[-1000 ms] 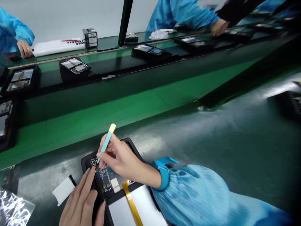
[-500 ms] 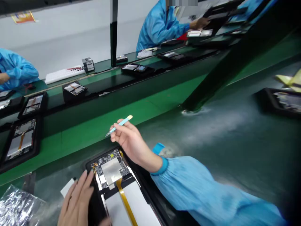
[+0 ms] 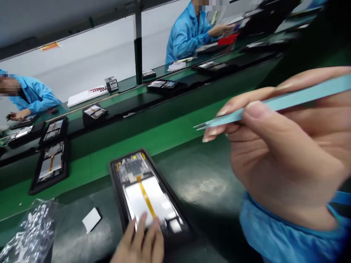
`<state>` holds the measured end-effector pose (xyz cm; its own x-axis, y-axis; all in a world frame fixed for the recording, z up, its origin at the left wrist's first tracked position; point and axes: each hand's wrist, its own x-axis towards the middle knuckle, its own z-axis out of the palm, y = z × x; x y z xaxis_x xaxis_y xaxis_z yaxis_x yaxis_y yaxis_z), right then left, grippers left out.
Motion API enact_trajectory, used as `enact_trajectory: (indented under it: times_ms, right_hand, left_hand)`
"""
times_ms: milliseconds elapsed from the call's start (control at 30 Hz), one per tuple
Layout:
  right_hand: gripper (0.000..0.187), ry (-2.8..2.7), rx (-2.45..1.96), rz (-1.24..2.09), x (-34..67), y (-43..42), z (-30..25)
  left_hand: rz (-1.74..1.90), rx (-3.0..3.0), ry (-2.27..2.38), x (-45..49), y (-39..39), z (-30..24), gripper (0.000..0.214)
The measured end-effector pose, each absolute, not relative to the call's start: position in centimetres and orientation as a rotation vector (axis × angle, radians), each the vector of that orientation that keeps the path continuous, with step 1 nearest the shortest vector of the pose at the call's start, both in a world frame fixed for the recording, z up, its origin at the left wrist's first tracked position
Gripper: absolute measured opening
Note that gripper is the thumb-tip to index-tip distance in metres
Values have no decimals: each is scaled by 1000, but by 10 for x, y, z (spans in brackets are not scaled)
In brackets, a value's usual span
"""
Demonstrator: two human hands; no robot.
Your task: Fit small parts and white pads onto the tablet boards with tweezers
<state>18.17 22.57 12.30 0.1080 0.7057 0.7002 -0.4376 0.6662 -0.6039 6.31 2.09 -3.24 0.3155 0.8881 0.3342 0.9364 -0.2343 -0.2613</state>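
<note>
The right hand (image 3: 285, 153) was raised close to the camera, thumb and fingers pinching light-blue flat tweezers (image 3: 274, 106). Below and to its left, the left hand (image 3: 141, 243) pressed its fingertips flat on the opened black-framed tablet with an orange ribbon cable (image 3: 149, 195).

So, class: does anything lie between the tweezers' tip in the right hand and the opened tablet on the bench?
Nothing visible. The right hand holds the tweezers raised, tip over bare bench, above and right of the opened tablet. Only the left hand rests on its near end.
</note>
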Motion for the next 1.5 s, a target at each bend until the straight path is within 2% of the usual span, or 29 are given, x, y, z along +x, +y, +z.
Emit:
enact_trajectory:
  times_ms: [100, 233, 367, 533, 700, 767, 867, 1133, 1500]
  right_hand:
    - [23, -1196, -317, 801, 179, 221, 123]
    - [26, -1237, -390, 831, 179, 219, 115]
    - [27, -1268, -408, 879, 180, 225, 104]
    - [25, -1351, -441, 866, 177, 226, 101]
    - [22, -1450, -475, 882, 168, 221, 99]
    - [23, -1494, -432, 892, 166, 220, 97]
    - [22, -1534, -380, 908, 163, 219, 94]
    - [17, -1643, -348, 944, 158, 215, 88]
    - [17, -1650, -359, 1016, 154, 213, 85]
  left_hand:
    - [-37, -2189, -1799, 35, 82, -7, 47]
    - [-17, -1983, -2067, -9, 158, -4, 38]
    - [-80, -1827, -2273, -24, 191, -10, 35]
    - [-172, -1654, -2469, -54, 169, 20, 39]
    - [-105, -782, -2794, -141, 106, 53, 39]
    - [-39, -453, -2922, -173, 79, 53, 38]
    - [-2, -257, -3124, -203, 48, 44, 34]
    - [-252, -492, -3338, -206, 46, 35, 32]
    - [-740, -1359, -3420, -65, 45, 42, 28]
